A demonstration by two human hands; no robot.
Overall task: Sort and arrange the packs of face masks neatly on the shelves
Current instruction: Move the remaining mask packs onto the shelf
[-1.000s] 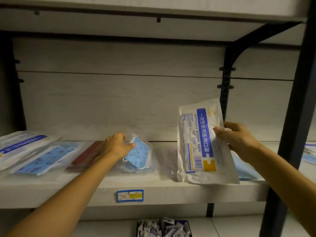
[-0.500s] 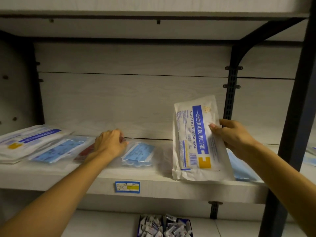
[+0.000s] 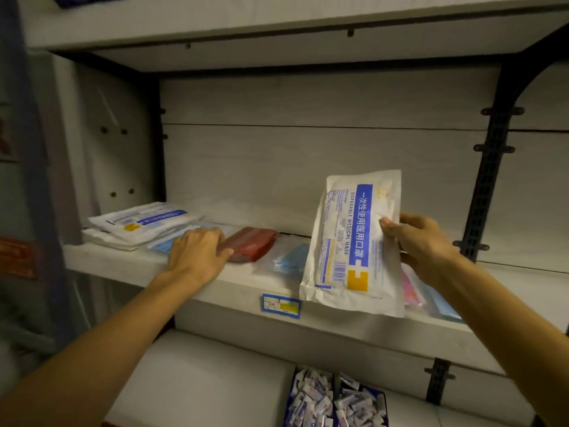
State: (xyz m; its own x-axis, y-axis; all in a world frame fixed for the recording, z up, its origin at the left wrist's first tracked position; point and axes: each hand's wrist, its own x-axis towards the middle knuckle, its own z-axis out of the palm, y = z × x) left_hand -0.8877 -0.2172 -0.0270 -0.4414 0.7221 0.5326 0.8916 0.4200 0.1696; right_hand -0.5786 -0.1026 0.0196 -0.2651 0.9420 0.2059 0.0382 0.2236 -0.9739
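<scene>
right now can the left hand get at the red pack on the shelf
Probably yes. The left hand rests flat on the shelf with its fingertips already at the red pack's left edge, and nothing lies between them. The right hand holds the white mask pack off to the side.

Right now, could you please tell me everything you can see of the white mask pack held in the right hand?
The white mask pack is a flat, soft pouch, slightly crinkled, printed with a blue vertical band of Chinese characters, "DISPOSABLE MEDICAL MASK", a barcode and a yellow square. It looks sealed. It is held upright, slightly tilted, in front of the shelf, its lower edge overhanging the shelf's front. The right hand pinches its right edge, thumb on the front.
</scene>
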